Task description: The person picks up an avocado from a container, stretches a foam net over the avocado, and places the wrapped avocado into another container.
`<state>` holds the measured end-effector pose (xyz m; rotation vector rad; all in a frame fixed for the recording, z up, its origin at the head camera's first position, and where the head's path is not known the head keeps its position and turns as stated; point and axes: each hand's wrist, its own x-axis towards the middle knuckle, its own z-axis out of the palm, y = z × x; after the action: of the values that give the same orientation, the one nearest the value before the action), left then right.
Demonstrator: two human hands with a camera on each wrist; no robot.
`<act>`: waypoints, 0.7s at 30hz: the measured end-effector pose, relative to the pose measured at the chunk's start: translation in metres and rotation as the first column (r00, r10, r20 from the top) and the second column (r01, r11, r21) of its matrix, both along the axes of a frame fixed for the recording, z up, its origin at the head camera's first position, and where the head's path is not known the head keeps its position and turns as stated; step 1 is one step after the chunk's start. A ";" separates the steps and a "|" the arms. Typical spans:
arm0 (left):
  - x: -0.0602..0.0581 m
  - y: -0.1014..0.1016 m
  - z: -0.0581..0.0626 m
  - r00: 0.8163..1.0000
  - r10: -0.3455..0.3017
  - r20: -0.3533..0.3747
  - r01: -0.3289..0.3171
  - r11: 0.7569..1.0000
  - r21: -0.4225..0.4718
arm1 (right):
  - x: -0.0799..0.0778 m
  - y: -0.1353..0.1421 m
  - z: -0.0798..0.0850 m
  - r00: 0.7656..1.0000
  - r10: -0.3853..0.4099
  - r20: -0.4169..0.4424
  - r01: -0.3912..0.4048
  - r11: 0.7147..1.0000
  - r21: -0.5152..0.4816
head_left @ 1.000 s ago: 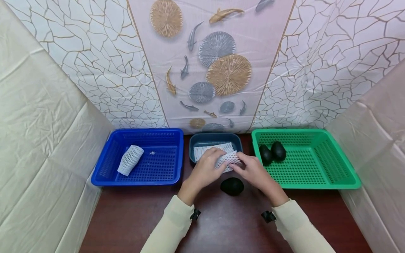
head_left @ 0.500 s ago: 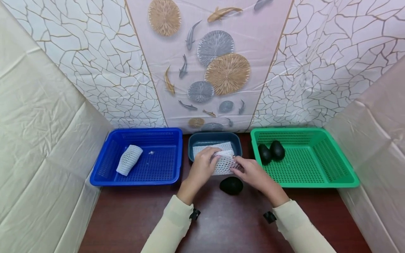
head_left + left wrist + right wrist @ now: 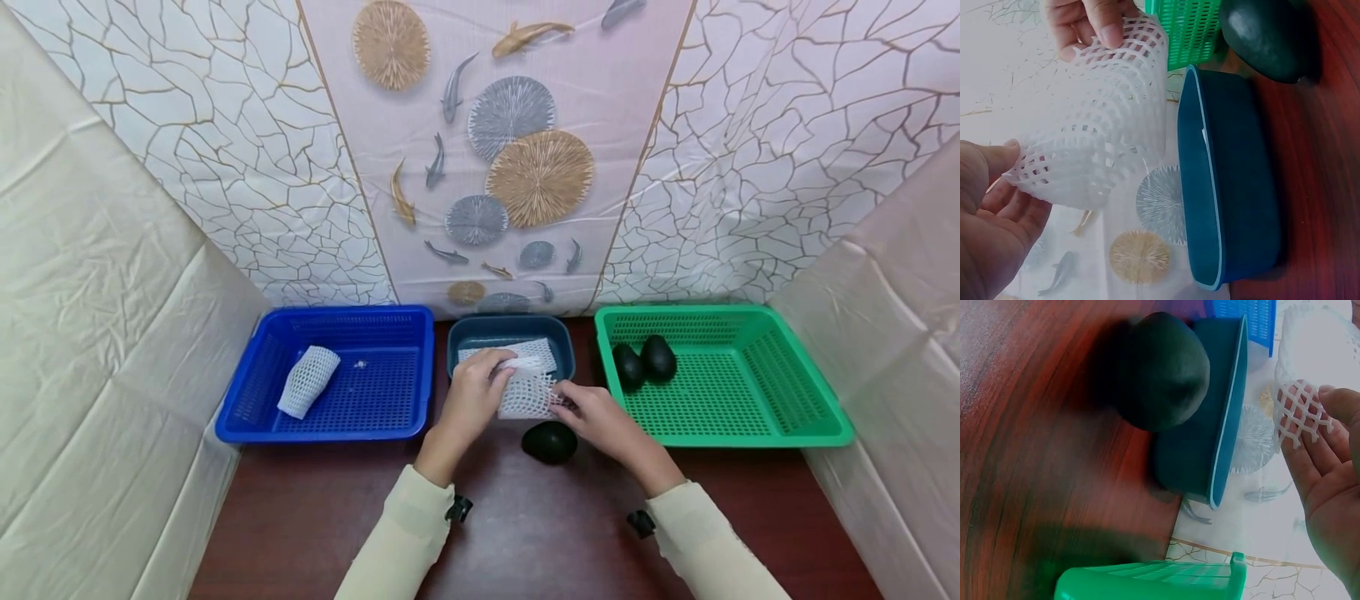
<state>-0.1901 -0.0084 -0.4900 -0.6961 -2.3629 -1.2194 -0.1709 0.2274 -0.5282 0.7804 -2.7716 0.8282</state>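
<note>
A white foam net sleeve (image 3: 527, 395) is stretched between both hands, above the front of a teal tray (image 3: 1260, 181). My left hand (image 3: 471, 398) pinches one end between thumb and fingers. At the other end, my right hand (image 3: 596, 415) holds the mesh edge, and the right wrist view shows its fingers (image 3: 1310, 456) behind the netting with the thumb in front. A dark avocado (image 3: 550, 442) lies on the table just below the sleeve. More white foam netting (image 3: 536, 350) lies in the tray, partly hidden by the held sleeve and left hand.
To the left stands a blue basket (image 3: 322, 435) with a bulging white foam net (image 3: 308, 382) inside; its contents are unclear. The green basket (image 3: 738, 442) on the right has two dark avocados (image 3: 659, 358) near its left wall. Patterned cloth (image 3: 480, 275) hangs behind.
The foam sleeve, bunched between the fingers a second ago, is now spread out and hangs lower. My right hand has shifted slightly downward and my left hand slightly left. The avocado stays put.
</note>
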 end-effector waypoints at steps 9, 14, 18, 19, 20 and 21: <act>0.001 -0.001 -0.013 0.988 -0.085 0.128 0.087 0.996 -0.010 | 0.005 -0.001 0.018 0.956 0.080 -0.282 -0.087 0.996 -0.013; 0.003 -0.002 -0.013 0.959 -0.136 0.248 0.134 0.991 0.025 | 0.007 -0.004 0.032 0.944 0.116 -0.310 -0.123 0.992 -0.003; 0.003 -0.001 -0.011 0.918 -0.169 0.360 0.175 0.984 0.016 | 0.006 -0.004 0.038 0.930 0.158 -0.333 -0.166 0.986 0.003; 0.002 0.000 -0.011 0.904 -0.183 0.387 0.192 0.981 0.015 | 0.006 -0.004 0.038 0.926 0.170 -0.337 -0.180 0.984 0.001; 0.001 0.001 -0.010 0.890 -0.195 0.413 0.209 0.978 0.010 | 0.006 -0.004 0.039 0.922 0.184 -0.341 -0.196 0.981 -0.001; 0.000 0.002 -0.011 0.876 -0.207 0.436 0.227 0.974 0.005 | 0.005 -0.004 0.039 0.916 0.197 -0.349 -0.212 0.977 -0.004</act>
<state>-0.1901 -0.0067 -0.5005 -0.7890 -2.7385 -1.5578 -0.1658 0.2235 -0.4890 1.1055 -2.3830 0.6966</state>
